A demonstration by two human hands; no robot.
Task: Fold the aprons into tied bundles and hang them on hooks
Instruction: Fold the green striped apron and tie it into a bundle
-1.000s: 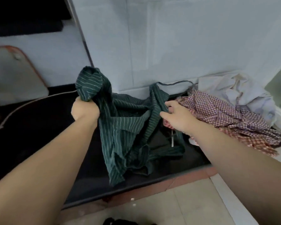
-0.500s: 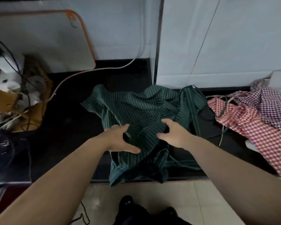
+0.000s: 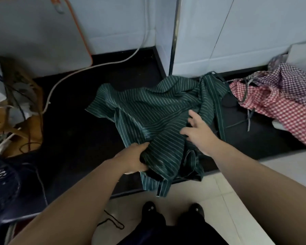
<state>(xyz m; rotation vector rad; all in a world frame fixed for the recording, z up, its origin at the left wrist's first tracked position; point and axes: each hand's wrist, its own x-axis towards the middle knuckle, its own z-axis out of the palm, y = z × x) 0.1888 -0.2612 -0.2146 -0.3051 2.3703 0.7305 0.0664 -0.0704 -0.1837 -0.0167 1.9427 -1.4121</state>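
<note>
At frame centre the apron is being flattened on the desk, seemingly for folding: its near fold is being gripped by the left hand while the right hand is being held open, fingers spread, over it.

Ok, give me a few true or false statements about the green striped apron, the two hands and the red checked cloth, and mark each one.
1. The green striped apron lies crumpled on the dark counter. True.
2. The left hand holds nothing. False: it grips a fold of the green striped apron near the counter's front edge.
3. The right hand is over the apron with its fingers spread. True.
4. The red checked cloth lies left of the green striped apron. False: it lies to its right.
</note>
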